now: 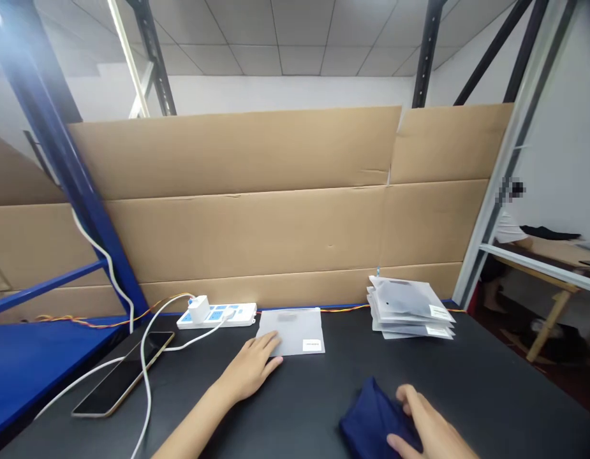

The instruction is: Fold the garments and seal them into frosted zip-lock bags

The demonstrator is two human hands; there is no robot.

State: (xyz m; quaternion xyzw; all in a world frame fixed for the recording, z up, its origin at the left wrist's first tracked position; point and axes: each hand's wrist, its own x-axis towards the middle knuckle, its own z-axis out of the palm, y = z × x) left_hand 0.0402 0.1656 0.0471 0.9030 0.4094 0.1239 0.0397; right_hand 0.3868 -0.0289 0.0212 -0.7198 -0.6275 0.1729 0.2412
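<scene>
A frosted plastic bag with a white label lies flat near the back of the black table. My left hand rests at its lower left edge, fingers apart and palm down. At the front right, my right hand has its thumb and fingers around the right side of a folded dark blue cloth, which rests on the table. A stack of similar frosted bags with white labels sits at the back right.
On the left, a phone lies beneath a white cable. A white power strip with a plugged-in charger stands behind it. Cardboard walls the back; a blue post rises at left. A person sits far right.
</scene>
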